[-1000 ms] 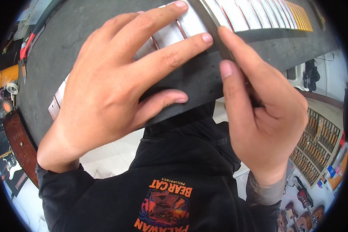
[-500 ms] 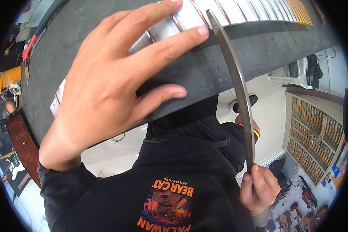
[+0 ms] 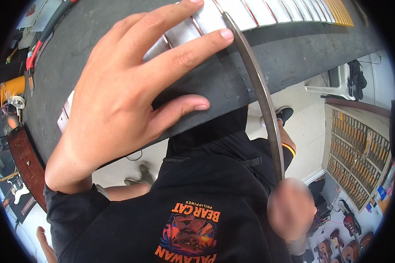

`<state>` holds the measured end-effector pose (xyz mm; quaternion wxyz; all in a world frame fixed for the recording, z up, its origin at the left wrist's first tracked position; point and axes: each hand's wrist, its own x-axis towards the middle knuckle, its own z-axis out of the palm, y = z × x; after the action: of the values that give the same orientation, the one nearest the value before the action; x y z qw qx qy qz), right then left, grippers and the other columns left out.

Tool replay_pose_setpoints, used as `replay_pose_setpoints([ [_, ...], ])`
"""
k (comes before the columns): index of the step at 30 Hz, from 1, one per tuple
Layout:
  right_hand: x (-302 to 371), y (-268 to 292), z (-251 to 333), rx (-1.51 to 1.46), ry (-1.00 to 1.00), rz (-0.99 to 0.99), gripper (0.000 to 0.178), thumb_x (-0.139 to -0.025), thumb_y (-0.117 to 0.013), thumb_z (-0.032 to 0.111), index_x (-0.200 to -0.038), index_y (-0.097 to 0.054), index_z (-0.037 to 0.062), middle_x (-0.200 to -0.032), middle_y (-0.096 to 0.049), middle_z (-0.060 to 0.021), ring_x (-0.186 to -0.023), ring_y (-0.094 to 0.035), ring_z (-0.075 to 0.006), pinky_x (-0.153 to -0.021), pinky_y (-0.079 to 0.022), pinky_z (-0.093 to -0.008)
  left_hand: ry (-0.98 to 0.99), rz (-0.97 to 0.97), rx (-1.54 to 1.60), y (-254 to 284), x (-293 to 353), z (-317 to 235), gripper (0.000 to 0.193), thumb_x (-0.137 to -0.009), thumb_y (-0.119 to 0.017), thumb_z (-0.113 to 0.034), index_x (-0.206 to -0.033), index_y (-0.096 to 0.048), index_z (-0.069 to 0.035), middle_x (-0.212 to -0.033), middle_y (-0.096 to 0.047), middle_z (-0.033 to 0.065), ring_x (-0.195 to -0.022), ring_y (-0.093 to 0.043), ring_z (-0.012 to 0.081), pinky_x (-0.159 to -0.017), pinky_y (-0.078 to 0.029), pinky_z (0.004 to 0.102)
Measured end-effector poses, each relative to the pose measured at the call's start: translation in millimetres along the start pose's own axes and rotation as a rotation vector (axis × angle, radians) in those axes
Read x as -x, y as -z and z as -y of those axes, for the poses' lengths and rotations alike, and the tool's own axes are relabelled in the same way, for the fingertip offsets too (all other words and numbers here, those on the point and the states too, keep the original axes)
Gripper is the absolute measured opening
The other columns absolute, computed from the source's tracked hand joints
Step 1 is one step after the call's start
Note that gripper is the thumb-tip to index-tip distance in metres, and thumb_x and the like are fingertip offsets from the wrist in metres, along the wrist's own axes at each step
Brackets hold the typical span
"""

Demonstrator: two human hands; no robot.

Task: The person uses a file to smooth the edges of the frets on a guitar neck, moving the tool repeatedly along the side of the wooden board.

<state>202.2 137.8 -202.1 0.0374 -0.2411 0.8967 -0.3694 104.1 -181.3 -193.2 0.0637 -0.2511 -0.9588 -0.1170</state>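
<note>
So yeah, left hand (image 3: 118, 92) spread wide over the guitar neck (image 3: 285, 11), blurry right hand (image 3: 292, 210) gripping one end of a file (image 3: 261, 90).

A fretted strip (image 3: 267, 13) is silvery white, crossed by thin reddish-brown lines, turning to closely striped golden yellow at one end. The file (image 3: 259, 83) is dark grey with a paler edge, the worktop (image 3: 303, 57) charcoal, the shirt (image 3: 127, 223) black with an orange-and-blue print (image 3: 189, 234).

Left hand (image 3: 123, 90) palm-down, right hand (image 3: 292, 210) lower
</note>
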Motion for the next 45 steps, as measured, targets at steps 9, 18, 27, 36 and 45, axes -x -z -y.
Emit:
replay_pose_setpoints([
  [9,-28.0,-11.4,3.0,0.015,0.022,-0.029,0.058,-0.069,-0.070,-0.016,-0.124,-0.067,0.0011,-0.075,-0.064,-0.0097,-0.060,-0.063,-0.0184,-0.054,-0.051,-0.0263,-0.089,-0.004,-0.095,-7.0,5.9,18.0,0.069,-0.064,-0.085,-0.030,-0.131,-0.067,-0.021,-0.145,-0.053,0.0127,-0.120,-0.057,0.0332,-0.097,-0.049,0.0415],
  [18,-108.7,-28.8,25.1,0.054,0.040,-0.062,0.042,-0.083,-0.066,-0.013,-0.124,-0.066,-0.0041,-0.069,-0.059,-0.0097,-0.055,-0.049,-0.0137,-0.055,-0.042,-0.0245,-0.056,0.021,-0.045,3.4,0.2,7.1,0.069,-0.064,-0.084,-0.027,-0.130,-0.067,-0.017,-0.145,-0.052,0.0145,-0.119,-0.057,0.0341,-0.096,-0.048,0.0414],
  [27,-170.0,-34.9,61.0,-0.005,-0.175,-0.095,0.038,-0.087,-0.065,-0.009,-0.124,-0.067,-0.0027,-0.070,-0.063,-0.0065,-0.058,-0.051,-0.0082,-0.055,-0.041,-0.0226,-0.131,-0.010,-0.122,-9.6,8.1,26.7,0.067,-0.066,-0.084,-0.028,-0.130,-0.067,-0.016,-0.143,-0.053,0.0152,-0.117,-0.058,0.0349,-0.094,-0.049,0.0410],
  [36,-30.7,0.9,1.5,0.058,-0.016,-0.082,0.052,-0.069,-0.069,-0.016,-0.119,-0.069,-0.0007,-0.076,-0.067,-0.0144,-0.060,-0.064,-0.0221,-0.058,-0.052,-0.0271,-0.153,-0.012,-0.146,-6.6,3.4,23.4,0.067,-0.065,-0.084,-0.028,-0.129,-0.068,-0.017,-0.142,-0.054,0.0143,-0.117,-0.058,0.0339,-0.095,-0.049,0.0411],
  [45,7.4,-1.8,-2.4,0.024,-0.013,-0.040,0.057,-0.068,-0.070,-0.013,-0.123,-0.068,0.0035,-0.076,-0.066,-0.0113,-0.059,-0.064,-0.0207,-0.054,-0.051,-0.0277,-0.038,-0.010,-0.033,-0.5,1.4,0.4,0.068,-0.065,-0.085,-0.029,-0.130,-0.067,-0.019,-0.143,-0.054,0.0137,-0.118,-0.057,0.0330,-0.095,-0.049,0.0408],
])
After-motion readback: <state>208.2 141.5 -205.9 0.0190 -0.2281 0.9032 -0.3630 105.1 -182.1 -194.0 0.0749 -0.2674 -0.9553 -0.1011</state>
